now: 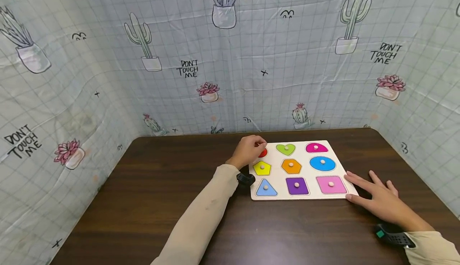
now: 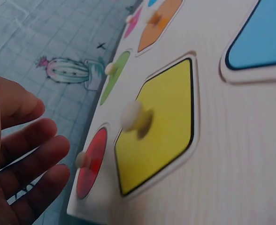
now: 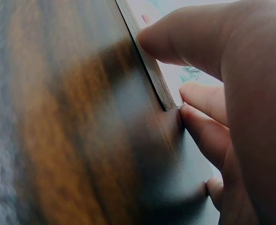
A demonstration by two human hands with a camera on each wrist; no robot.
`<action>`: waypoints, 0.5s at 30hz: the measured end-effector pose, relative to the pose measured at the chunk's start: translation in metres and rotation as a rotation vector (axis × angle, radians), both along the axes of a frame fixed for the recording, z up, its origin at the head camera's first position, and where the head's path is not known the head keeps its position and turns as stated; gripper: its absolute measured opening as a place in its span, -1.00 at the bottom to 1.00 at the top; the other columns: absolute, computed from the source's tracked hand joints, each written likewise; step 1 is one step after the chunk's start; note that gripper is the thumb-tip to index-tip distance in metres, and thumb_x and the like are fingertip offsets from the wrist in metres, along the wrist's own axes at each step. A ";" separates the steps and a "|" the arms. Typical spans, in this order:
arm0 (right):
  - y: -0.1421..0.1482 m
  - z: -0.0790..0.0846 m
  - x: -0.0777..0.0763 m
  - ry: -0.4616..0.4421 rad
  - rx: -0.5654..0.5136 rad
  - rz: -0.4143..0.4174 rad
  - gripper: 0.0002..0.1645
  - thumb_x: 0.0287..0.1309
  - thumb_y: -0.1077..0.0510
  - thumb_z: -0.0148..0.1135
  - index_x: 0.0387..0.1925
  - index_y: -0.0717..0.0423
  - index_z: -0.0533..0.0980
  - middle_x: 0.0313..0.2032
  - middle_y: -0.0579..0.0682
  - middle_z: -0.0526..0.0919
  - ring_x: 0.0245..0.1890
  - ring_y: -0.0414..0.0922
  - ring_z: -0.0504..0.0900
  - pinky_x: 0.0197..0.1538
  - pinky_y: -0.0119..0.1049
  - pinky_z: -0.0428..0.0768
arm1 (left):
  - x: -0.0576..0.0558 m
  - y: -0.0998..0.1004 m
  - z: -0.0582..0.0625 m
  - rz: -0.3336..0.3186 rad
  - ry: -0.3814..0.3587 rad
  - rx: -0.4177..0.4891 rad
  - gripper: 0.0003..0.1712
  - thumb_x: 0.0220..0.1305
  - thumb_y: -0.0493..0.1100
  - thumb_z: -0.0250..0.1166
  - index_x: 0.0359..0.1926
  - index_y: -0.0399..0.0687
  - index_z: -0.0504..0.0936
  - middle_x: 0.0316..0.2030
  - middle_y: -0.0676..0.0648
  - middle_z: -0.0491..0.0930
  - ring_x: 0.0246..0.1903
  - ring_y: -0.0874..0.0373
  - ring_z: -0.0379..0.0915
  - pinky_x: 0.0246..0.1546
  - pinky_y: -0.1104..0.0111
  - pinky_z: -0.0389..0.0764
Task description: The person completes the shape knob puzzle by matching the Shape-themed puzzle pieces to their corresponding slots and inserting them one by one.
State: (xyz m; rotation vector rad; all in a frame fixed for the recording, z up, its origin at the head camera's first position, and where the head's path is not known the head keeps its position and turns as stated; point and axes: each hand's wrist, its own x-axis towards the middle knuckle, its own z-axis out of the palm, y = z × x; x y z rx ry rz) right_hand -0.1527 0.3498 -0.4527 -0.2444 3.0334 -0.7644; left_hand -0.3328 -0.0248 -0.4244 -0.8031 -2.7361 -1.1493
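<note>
A pale wooden peg puzzle board (image 1: 278, 175) lies on the table with several knobbed shapes in its recesses. My left hand (image 1: 249, 150) hovers at the far left corner, partly covering the red circle (image 1: 264, 152). In the left wrist view, the loosely bent fingers (image 2: 39, 150) are beside the red circle's knob (image 2: 81, 160), apart from it, with nothing between them. The yellow pentagon (image 2: 166, 117) sits close by. At the near right corner, my right hand (image 1: 382, 201) touches the board; its thumb (image 3: 175, 37) rests at the edge and its extended fingers lie along the right side.
Also in the board are a green heart (image 1: 285, 150), magenta half circle (image 1: 316, 148), orange hexagon (image 1: 291, 166), blue oval (image 1: 322, 163), light blue triangle (image 1: 266, 189), purple square (image 1: 297, 186) and pink rectangle (image 1: 331, 185). Behind the dark wooden table (image 1: 172, 169) hangs a cactus-print cloth (image 1: 244, 57).
</note>
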 end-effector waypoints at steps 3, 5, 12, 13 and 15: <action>0.000 0.001 -0.001 0.005 0.007 -0.003 -0.14 0.31 -0.22 0.23 0.49 0.04 0.25 0.42 0.33 0.25 0.41 0.57 -0.19 0.19 0.59 -0.45 | 0.001 -0.010 0.001 0.006 0.006 0.025 -0.77 0.46 -0.11 0.21 -0.08 -0.10 0.74 -0.18 0.02 0.66 -0.21 0.18 0.52 -0.18 0.45 0.57; 0.000 0.001 -0.001 0.004 0.010 -0.004 -0.15 0.31 -0.22 0.23 0.49 0.05 0.25 0.41 0.34 0.25 0.40 0.57 -0.19 0.18 0.60 -0.44 | 0.002 -0.017 0.001 0.008 0.005 0.035 -0.76 0.45 -0.11 0.22 -0.08 -0.10 0.74 -0.18 0.03 0.66 -0.21 0.18 0.52 -0.16 0.42 0.57; -0.002 0.000 -0.001 -0.009 0.007 0.002 -0.15 0.32 -0.21 0.23 0.49 0.07 0.25 0.43 0.33 0.23 0.40 0.58 -0.19 0.16 0.62 -0.42 | 0.007 -0.042 -0.004 0.051 -0.011 0.063 -0.79 0.45 -0.12 0.22 -0.10 -0.07 0.75 -0.16 0.02 0.68 -0.20 0.16 0.53 -0.10 0.35 0.58; -0.003 0.000 -0.001 -0.009 0.010 0.002 -0.15 0.32 -0.21 0.22 0.49 0.06 0.24 0.43 0.33 0.23 0.40 0.58 -0.19 0.16 0.62 -0.42 | 0.008 -0.045 -0.004 0.056 -0.020 0.069 -0.78 0.45 -0.12 0.22 -0.09 -0.09 0.75 -0.16 0.01 0.68 -0.20 0.15 0.53 -0.10 0.34 0.58; -0.003 -0.001 -0.002 -0.009 0.014 0.003 -0.14 0.32 -0.21 0.22 0.50 0.05 0.23 0.42 0.34 0.23 0.40 0.59 -0.18 0.16 0.62 -0.42 | 0.010 -0.051 -0.006 0.066 -0.035 0.079 -0.76 0.45 -0.12 0.22 -0.07 -0.11 0.75 -0.15 0.00 0.69 -0.20 0.14 0.54 -0.09 0.31 0.59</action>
